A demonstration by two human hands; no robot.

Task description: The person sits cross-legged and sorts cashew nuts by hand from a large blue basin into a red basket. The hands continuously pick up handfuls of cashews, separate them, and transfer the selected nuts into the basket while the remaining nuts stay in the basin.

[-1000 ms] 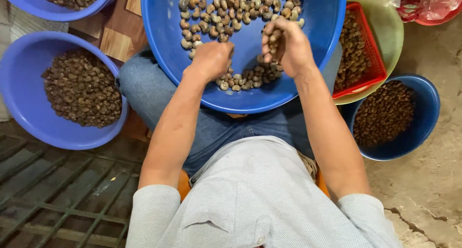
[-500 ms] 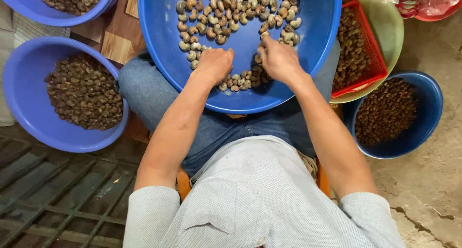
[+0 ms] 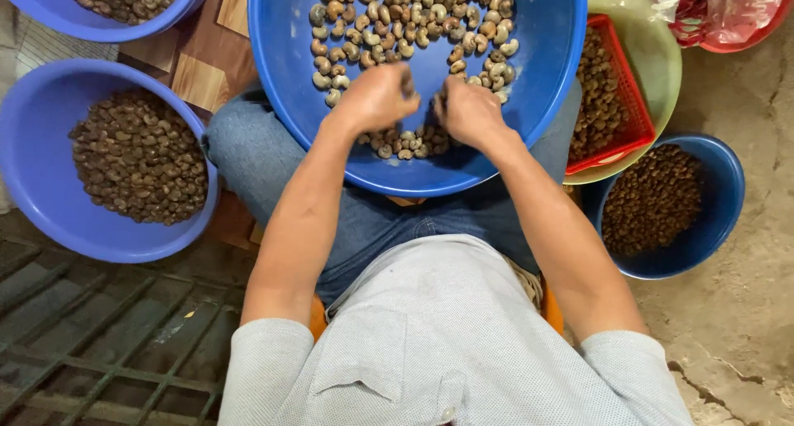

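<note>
Down at our far left, we see a blue basin (image 3: 33,186) on the floor, filled with dark brown nuts (image 3: 139,157); a second blue basin (image 3: 178,16) with the same dark nuts sits above it at the top edge, beside a wooden board (image 3: 207,66). A dark metal grate (image 3: 91,343) covers the floor below them.

Moving inward, our left hand (image 3: 376,95) is curled over the big blue basin (image 3: 289,62) that rests on our lap, fingers closed, seemingly on a nut at their tips, though we cannot tell for sure. Just beside it, our right hand (image 3: 467,112) is curled too, fingers bent down among the nuts; what it grips is hidden from us. The two hands sit close together, nearly touching. Pale tan nuts (image 3: 413,16) are spread across the far part of this basin, and a small cluster (image 3: 405,143) lies right under the hands near its near rim.

Further right, a red mesh basket (image 3: 633,103) of dark nuts lies inside a green bowl (image 3: 657,54). Below it stands a smaller blue bucket (image 3: 719,203) of dark nuts, on bare concrete floor (image 3: 744,327).
</note>
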